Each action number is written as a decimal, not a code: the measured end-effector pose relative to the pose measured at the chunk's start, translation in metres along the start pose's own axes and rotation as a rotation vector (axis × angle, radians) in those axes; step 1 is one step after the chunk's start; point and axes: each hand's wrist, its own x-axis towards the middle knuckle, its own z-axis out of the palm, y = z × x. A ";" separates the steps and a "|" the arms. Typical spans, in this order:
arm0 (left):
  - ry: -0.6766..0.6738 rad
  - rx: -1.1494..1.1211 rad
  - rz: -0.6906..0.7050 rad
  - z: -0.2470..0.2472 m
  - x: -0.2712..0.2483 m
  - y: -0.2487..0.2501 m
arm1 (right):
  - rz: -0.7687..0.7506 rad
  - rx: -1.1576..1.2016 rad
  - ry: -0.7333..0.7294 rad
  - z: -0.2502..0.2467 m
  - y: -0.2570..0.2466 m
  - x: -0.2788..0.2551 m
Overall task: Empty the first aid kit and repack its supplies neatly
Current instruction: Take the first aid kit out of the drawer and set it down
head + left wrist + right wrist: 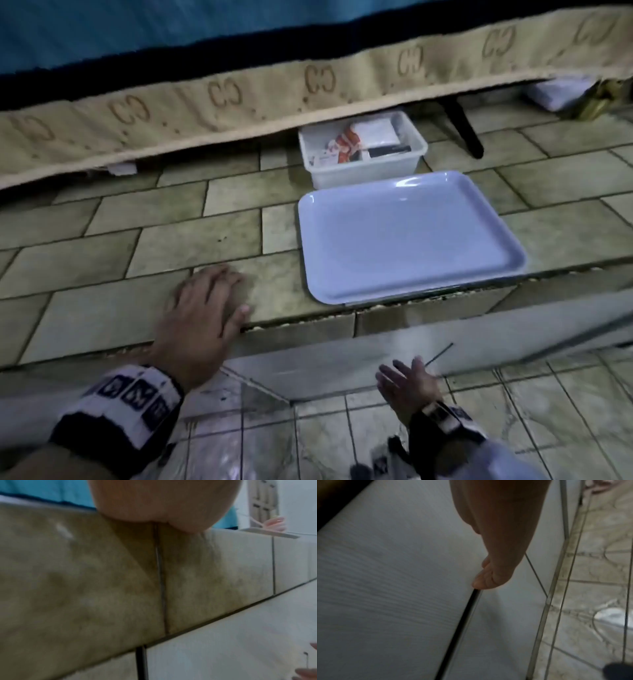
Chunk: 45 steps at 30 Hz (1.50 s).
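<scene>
A clear plastic box [363, 168] serving as the first aid kit sits on the raised tiled floor, half under the bed, with white, red and dark packets [359, 142] inside. In front of it lies an empty pale blue tray [404, 236]; its edge [271, 533] shows in the left wrist view. My left hand [209, 301] rests flat on the tiled step, left of the tray, fingers spread and holding nothing. My right hand [407, 380] hovers lower down in front of the step's grey face, fingers straight and empty. In the right wrist view the right hand's fingers [489, 577] point at the grey face.
A bed with a beige patterned valance [308, 85] and blue cover overhangs the back. A black bed leg [466, 130] stands right of the box. A step edge [308, 325] drops to a lower marbled tile floor [513, 411]. White bags [558, 94] lie under the bed at right.
</scene>
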 end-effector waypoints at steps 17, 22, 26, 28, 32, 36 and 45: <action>0.219 0.122 0.016 0.004 0.004 0.004 | 0.142 0.365 0.097 0.026 0.028 0.030; 0.213 0.107 0.019 0.004 0.003 0.006 | 0.171 0.293 0.171 0.002 0.039 0.009; 0.171 0.116 0.004 0.004 0.002 0.007 | 0.138 0.131 0.226 -0.025 0.054 0.002; 0.150 0.099 0.004 0.004 0.003 0.006 | 0.176 -0.119 0.204 -0.042 0.058 -0.004; 0.270 -0.128 -0.001 -0.002 -0.008 0.011 | 0.186 -0.990 0.101 -0.067 0.055 -0.025; 0.396 -0.150 0.217 0.003 -0.049 0.037 | 0.314 -1.548 -0.364 -0.056 0.034 -0.076; -0.695 -0.059 -0.198 0.082 -0.037 0.051 | -0.132 -1.618 -0.605 0.019 -0.082 -0.160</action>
